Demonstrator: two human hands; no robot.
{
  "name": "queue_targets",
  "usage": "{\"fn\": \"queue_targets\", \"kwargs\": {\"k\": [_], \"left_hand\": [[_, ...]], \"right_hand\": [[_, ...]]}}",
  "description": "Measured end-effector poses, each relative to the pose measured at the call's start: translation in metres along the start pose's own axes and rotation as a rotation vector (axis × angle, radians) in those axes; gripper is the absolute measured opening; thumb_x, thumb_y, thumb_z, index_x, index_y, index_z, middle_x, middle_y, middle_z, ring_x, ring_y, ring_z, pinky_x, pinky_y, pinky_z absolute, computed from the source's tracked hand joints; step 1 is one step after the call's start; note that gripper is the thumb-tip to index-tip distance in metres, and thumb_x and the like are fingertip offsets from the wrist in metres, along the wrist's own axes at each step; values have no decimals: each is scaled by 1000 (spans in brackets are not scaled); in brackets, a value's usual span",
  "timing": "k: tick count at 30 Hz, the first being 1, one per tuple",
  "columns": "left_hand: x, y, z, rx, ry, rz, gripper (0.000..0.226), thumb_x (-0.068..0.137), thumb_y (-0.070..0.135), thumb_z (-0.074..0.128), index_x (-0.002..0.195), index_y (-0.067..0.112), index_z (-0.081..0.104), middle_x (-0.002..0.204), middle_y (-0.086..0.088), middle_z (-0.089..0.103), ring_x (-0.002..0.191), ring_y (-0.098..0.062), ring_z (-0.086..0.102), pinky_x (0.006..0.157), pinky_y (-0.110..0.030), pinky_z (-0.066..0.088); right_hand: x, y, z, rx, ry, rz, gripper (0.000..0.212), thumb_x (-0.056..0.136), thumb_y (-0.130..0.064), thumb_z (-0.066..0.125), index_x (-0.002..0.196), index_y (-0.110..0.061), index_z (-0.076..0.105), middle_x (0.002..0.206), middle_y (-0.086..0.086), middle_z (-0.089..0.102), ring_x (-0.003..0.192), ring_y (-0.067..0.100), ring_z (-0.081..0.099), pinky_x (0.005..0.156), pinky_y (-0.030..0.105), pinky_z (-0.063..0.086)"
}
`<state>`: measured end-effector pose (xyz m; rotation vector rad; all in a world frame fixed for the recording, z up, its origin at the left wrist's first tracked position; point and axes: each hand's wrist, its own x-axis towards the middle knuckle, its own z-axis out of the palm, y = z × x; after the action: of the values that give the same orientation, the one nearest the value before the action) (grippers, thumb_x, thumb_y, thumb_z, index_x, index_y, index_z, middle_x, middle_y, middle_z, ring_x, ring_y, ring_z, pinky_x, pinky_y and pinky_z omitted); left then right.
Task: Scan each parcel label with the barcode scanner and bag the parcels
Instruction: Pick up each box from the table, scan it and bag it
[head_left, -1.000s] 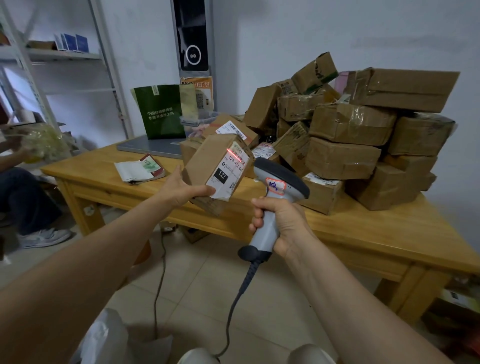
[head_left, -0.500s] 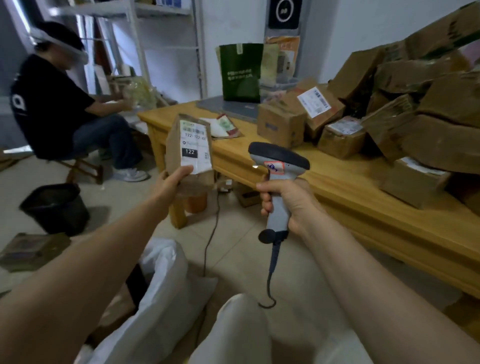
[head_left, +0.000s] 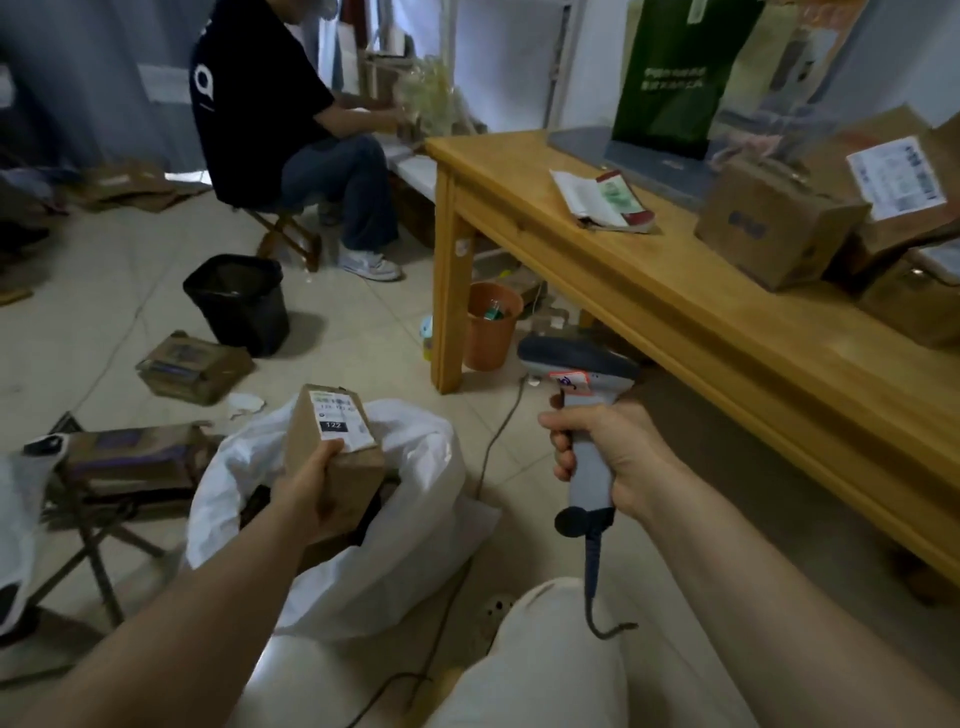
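The left hand (head_left: 311, 488) grips the parcel (head_left: 335, 457) from its underside, label (head_left: 340, 423) up, directly over the open mouth of the white bag (head_left: 415, 545) at the person's 11 o'clock, positioned for a straight drop. The right hand (head_left: 608, 457) is wrapped around the barcode scanner (head_left: 582, 410) at 1 o'clock, probably held ready for the boxes (head_left: 779, 228) on the table (head_left: 675, 301) at 2 o'clock.

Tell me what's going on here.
A person is scanning and bagging. The left hand holds a labelled cardboard parcel at the mouth of the open white bag on the floor, not yet let go. The right hand grips the barcode scanner, held aside. More boxes sit on the wooden table.
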<state>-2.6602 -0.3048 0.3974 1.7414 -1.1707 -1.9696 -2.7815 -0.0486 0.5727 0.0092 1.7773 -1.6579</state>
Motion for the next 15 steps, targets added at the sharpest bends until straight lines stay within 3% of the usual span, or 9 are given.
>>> {"fn": "queue_targets", "kwargs": {"k": [2, 4, 5, 7, 10, 12, 15], "left_hand": [[10, -6, -11, 126, 126, 74, 99, 66, 54, 78, 144, 17, 28, 127, -14, 46, 119, -39, 48, 75, -44, 49], [16, -14, -24, 517, 203, 154, 109, 55, 66, 77, 142, 15, 34, 137, -23, 39, 126, -46, 40, 95, -53, 43], [19, -20, -31, 731, 224, 212, 99, 59, 64, 76, 137, 14, 43, 138, -26, 38, 126, -47, 37, 102, -55, 38], [27, -36, -41, 1077, 312, 315, 70, 67, 59, 69, 123, 20, 55, 131, -25, 39, 122, -44, 36, 101, -52, 39], [26, -51, -44, 1555, 284, 459, 60, 72, 65, 60, 121, 33, 48, 139, -23, 21, 129, -42, 20, 93, -47, 42], [27, -48, -41, 1685, 206, 529, 60, 73, 66, 62, 123, 35, 46, 143, -24, 11, 134, -44, 12, 91, -44, 43], [32, -35, -35, 1728, 139, 549, 61, 74, 65, 63, 123, 32, 49, 143, -25, 13, 137, -46, 10, 97, -43, 42]], "right_hand": [[10, 4, 3, -2, 5, 17, 16, 81, 4, 65, 76, -8, 57, 49, 7, 51, 39, 16, 44, 44, 25, 41], [18, 7, 7, -17, 13, 28, 14, 81, 4, 66, 77, -7, 58, 50, 6, 51, 41, 16, 44, 44, 25, 42], [21, 9, 9, -25, 10, 31, 13, 81, 3, 66, 77, -7, 58, 51, 6, 52, 42, 16, 45, 44, 25, 43], [28, 13, 13, -35, 3, 36, 12, 81, 2, 66, 77, -7, 59, 52, 6, 52, 42, 16, 45, 46, 26, 43], [37, 19, 19, -38, -19, 52, 12, 80, 2, 67, 79, -7, 60, 51, 5, 53, 41, 15, 46, 46, 26, 44], [43, 22, 22, -35, -25, 66, 12, 80, 2, 67, 80, -8, 60, 52, 5, 53, 42, 15, 46, 45, 26, 44], [49, 25, 28, -35, -34, 79, 12, 80, 2, 67, 79, -8, 60, 52, 5, 53, 42, 15, 46, 44, 25, 44]]}}
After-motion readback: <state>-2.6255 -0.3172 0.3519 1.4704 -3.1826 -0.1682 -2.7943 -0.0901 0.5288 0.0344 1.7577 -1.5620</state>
